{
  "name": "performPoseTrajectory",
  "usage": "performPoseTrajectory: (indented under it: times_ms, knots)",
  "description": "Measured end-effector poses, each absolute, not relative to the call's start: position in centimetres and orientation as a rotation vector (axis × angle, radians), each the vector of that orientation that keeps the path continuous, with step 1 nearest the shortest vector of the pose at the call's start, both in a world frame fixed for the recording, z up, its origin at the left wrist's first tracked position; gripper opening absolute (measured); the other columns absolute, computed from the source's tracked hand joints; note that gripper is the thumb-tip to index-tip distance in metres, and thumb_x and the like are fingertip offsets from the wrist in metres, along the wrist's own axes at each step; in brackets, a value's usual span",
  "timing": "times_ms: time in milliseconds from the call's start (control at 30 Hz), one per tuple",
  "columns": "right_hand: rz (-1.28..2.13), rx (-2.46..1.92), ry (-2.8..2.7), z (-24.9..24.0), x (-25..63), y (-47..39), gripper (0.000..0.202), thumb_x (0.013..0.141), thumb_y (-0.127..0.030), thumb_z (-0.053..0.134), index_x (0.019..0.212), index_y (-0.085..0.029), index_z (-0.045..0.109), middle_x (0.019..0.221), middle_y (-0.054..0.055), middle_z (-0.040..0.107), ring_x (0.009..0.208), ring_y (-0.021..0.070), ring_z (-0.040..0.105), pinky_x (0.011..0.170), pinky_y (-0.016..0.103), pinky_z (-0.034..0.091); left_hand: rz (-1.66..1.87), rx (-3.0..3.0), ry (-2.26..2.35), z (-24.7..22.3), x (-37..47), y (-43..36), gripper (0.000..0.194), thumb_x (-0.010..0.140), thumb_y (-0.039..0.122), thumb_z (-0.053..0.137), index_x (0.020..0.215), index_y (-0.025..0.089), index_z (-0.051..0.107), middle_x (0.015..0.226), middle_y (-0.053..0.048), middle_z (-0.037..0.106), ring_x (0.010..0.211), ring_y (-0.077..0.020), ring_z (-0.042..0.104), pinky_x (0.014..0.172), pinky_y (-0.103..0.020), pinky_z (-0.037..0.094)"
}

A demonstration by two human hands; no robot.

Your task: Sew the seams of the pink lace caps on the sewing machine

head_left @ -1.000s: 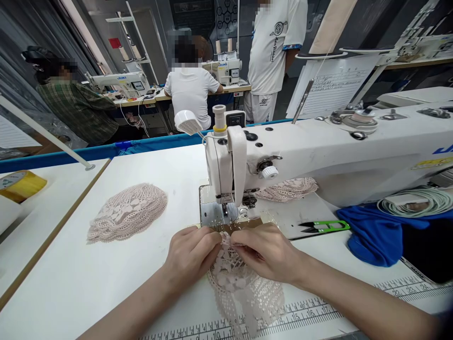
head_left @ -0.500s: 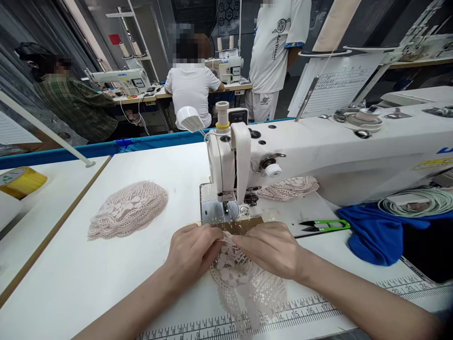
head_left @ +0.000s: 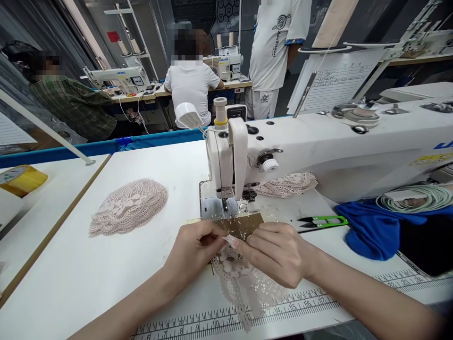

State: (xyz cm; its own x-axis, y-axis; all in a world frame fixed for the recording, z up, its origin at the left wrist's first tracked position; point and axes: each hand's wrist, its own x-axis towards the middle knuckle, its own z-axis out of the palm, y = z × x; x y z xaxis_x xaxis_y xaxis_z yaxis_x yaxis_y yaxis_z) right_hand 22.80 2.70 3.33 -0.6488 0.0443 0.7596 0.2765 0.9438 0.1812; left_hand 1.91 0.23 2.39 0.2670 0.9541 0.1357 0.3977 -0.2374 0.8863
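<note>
Sheer beige openwork lace piece (head_left: 235, 269) hangs over the white surface (head_left: 106, 274), upper edge held in narrow pinches by left hand (head_left: 198, 245) and right hand (head_left: 278, 250); more of the flat brown panel (head_left: 254, 222) now shows beyond; judged edge-handling, not stitching, before the white sewing machine (head_left: 300, 146)

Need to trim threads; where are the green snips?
At right in the head view, the green thread snips lie between the right hand and the blue cloth.

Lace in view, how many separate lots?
3: a pile left of the sewing machine, a batch under its arm, held lace between left hand and right hand. Layers may hide more.
</note>
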Motion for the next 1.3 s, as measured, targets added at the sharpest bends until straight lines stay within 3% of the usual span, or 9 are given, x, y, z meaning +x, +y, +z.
performPoseTrajectory:
  times_ms: [133, 200, 267, 433, 567, 767, 967, 1133, 1300]
  knots:
    - [0.692, -0.503, -2.384, 5.7, 23.7, 2.4, 0.014, 0.091, -0.018, 0.056, 0.08, -0.014, 0.064, 0.057, -0.005, 0.058, 0.046, 0.0052, 0.045, 0.043, 0.019, 0.035, 0.359, 1.266, 1.0, 4.1, 2.1, -0.3, 0.021, 0.073, 0.032, 0.075, 0.064, 0.016, 0.063, 0.054, 0.004, 0.057, 0.046, -0.007, 0.044, 0.046, -0.021, 0.035]
    - [1.23, -0.729, -2.371, 6.5, 24.0, 2.7, 0.015, 0.09, -0.027, 0.061, 0.079, -0.017, 0.064, 0.056, -0.007, 0.055, 0.046, 0.0052, 0.044, 0.042, 0.018, 0.033, 0.327, 1.306, 1.004, 4.4, 2.3, -0.4, 0.023, 0.072, 0.035, 0.076, 0.064, 0.017, 0.064, 0.056, 0.004, 0.058, 0.05, -0.0081, 0.046, 0.05, -0.023, 0.036]
    - [1.422, -0.943, -2.329, 6.4, 23.9, 3.2, 0.016, 0.089, -0.031, 0.062, 0.08, -0.018, 0.065, 0.053, -0.008, 0.05, 0.046, 0.0058, 0.042, 0.042, 0.018, 0.031, 0.428, 1.56, 1.122, 4.0, 2.4, -0.3, 0.017, 0.078, 0.031, 0.072, 0.066, 0.019, 0.066, 0.062, 0.004, 0.062, 0.057, -0.0104, 0.05, 0.058, -0.026, 0.039]
    - [0.928, -1.189, -2.375, 3.4, 22.5, 4.3, 0.02, 0.094, -0.024, 0.051, 0.087, -0.017, 0.068, 0.06, -0.003, 0.061, 0.049, 0.0081, 0.05, 0.051, 0.022, 0.035, 0.674, 2.22, 1.412, 1.4, 2.5, 0.5, 0.003, 0.083, 0.022, 0.066, 0.081, 0.024, 0.067, 0.082, 0.001, 0.068, 0.078, -0.0177, 0.059, 0.074, -0.035, 0.041]
    - [0.53, -1.227, -2.454, 1.6, 21.8, 4.7, 0.026, 0.097, -0.022, 0.044, 0.096, -0.019, 0.07, 0.073, 0.002, 0.069, 0.056, 0.0113, 0.059, 0.056, 0.025, 0.036, 0.763, 2.479, 1.497, 0.3, 2.4, 0.4, 0.014, 0.086, 0.023, 0.063, 0.1, 0.02, 0.063, 0.096, -0.003, 0.068, 0.086, -0.0195, 0.059, 0.075, -0.036, 0.041]
    - [0.337, -1.267, -2.496, 1.0, 21.6, 5.3, 0.025, 0.098, -0.03, 0.048, 0.098, -0.021, 0.071, 0.087, 0.004, 0.072, 0.068, 0.0147, 0.064, 0.055, 0.027, 0.035, 0.885, 2.967, 1.364, 0.4, 2.8, -0.5, 0.02, 0.091, 0.017, 0.058, 0.108, 0.02, 0.066, 0.11, -0.001, 0.072, 0.097, -0.0203, 0.059, 0.083, -0.039, 0.035]
    - [0.143, -1.262, -2.47, 0.2, 22.3, 5.7, 0.026, 0.097, -0.029, 0.047, 0.103, -0.021, 0.071, 0.095, 0.005, 0.071, 0.061, 0.0138, 0.061, 0.052, 0.028, 0.037, 0.839, 2.994, 1.352, 0.3, 3.0, -0.4, 0.024, 0.094, 0.021, 0.055, 0.116, 0.017, 0.064, 0.117, -0.003, 0.07, 0.103, -0.0196, 0.061, 0.088, -0.039, 0.034]
    - [0.237, -1.137, -2.433, 0.2, 22.3, 4.9, 0.033, 0.098, -0.025, 0.044, 0.127, -0.023, 0.06, 0.112, 0.007, 0.068, 0.096, 0.0196, 0.063, 0.084, 0.036, 0.048, 0.794, 2.969, 1.358, 0.6, 2.6, 0.1, 0.024, 0.094, 0.017, 0.054, 0.114, 0.02, 0.065, 0.116, -0.002, 0.07, 0.103, -0.0195, 0.062, 0.087, -0.039, 0.033]
    - [0.037, -1.169, -2.521, 0.5, 21.9, 4.7, 0.031, 0.098, -0.02, 0.041, 0.116, -0.018, 0.066, 0.114, 0.009, 0.067, 0.103, 0.0231, 0.06, 0.092, 0.043, 0.043, 0.748, 2.945, 1.386, 0.9, 2.5, 0.3, 0.027, 0.095, 0.015, 0.05, 0.117, 0.023, 0.064, 0.12, -0.001, 0.068, 0.104, -0.0208, 0.062, 0.085, -0.04, 0.033]
